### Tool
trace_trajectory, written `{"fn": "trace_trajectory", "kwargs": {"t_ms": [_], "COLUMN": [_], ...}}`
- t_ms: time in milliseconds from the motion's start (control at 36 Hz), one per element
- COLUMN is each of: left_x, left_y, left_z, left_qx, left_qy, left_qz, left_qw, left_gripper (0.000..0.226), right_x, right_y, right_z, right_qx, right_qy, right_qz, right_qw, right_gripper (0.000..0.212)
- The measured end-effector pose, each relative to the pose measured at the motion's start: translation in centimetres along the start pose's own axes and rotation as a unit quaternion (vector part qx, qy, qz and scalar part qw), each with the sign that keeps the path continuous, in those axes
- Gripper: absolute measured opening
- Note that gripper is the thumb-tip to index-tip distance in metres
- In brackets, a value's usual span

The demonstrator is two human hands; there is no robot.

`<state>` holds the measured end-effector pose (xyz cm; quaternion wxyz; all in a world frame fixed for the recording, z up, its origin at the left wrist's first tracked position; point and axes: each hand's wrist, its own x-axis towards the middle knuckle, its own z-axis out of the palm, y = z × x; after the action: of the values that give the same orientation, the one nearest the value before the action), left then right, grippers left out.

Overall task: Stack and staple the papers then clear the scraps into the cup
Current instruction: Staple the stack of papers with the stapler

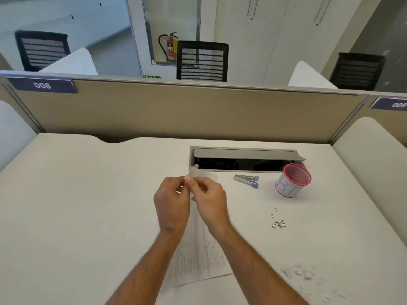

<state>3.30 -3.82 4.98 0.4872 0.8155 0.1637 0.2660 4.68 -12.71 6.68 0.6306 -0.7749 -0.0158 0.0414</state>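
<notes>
Two bare hands meet over the middle of a wide off-white table that fills the lower view, backed by a long beige fabric partition carrying dark blue number plates at each end. Beyond the partition stand three black mesh-backed office chairs, pale tall cabinets and a red fire extinguisher in a glazed recess. Set into the table's far side is a grey cable hatch with its flap raised over a dark slot. Under the forearms lies a stack of white printed papers, its near end flat on the table and its far end lifted between the hands. The left hand and right hand have their fingers curled inward and pinched together on the papers' raised far edge, thumbs and forefingers almost touching each other; blur hides the exact grip. To the right, near the hatch, a red mesh cup wrapped in white paper with blue lettering stands upright. Between the cup and the hands rests a silver stapler with blue ends. Pale torn paper scraps are scattered at the near right, well apart from the cup. Loose silver staples lie in a small cluster between the scraps and the cup.
</notes>
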Motion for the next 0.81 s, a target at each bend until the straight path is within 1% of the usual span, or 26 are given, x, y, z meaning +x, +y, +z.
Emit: {"fn": "trace_trajectory", "kwargs": {"t_ms": [83,167,250,389,556,722,806], "left_x": [-0.8,-1.5,-2.0,-2.7,-2.7,-2.4,-2.6], "left_y": [1.1,1.9,2.3,3.2,3.8,4.9,5.4], "left_z": [-0.4,-0.8,-1.1,-1.7,-2.7,-4.0,-4.1], "left_qx": [0.022,0.029,0.030,0.009,-0.026,-0.044,-0.055], "left_qy": [-0.004,-0.019,-0.028,-0.033,-0.022,-0.032,-0.031], "left_qz": [0.051,0.093,0.116,0.151,0.174,0.171,0.175], "left_qw": [0.998,0.995,0.992,0.988,0.984,0.984,0.983], "left_gripper": [0.012,0.006,0.019,0.032,0.025,0.039,0.039], "right_x": [-1.7,-2.6,-2.9,-3.2,-4.1,-4.7,-4.9], "right_y": [-1.3,-2.4,-3.3,-4.8,-5.4,-5.8,-6.2], "right_z": [0.6,0.4,-0.4,-1.9,-3.7,-5.0,-5.4], "right_qx": [0.049,0.113,0.153,0.197,0.242,0.251,0.249], "right_qy": [0.014,0.042,0.045,0.037,-0.019,-0.036,-0.034], "right_qz": [0.016,0.049,0.076,0.076,0.084,0.073,0.054], "right_qw": [0.999,0.992,0.984,0.977,0.966,0.965,0.966], "right_gripper": [0.027,0.023,0.023,0.019,0.025,0.023,0.024]}}
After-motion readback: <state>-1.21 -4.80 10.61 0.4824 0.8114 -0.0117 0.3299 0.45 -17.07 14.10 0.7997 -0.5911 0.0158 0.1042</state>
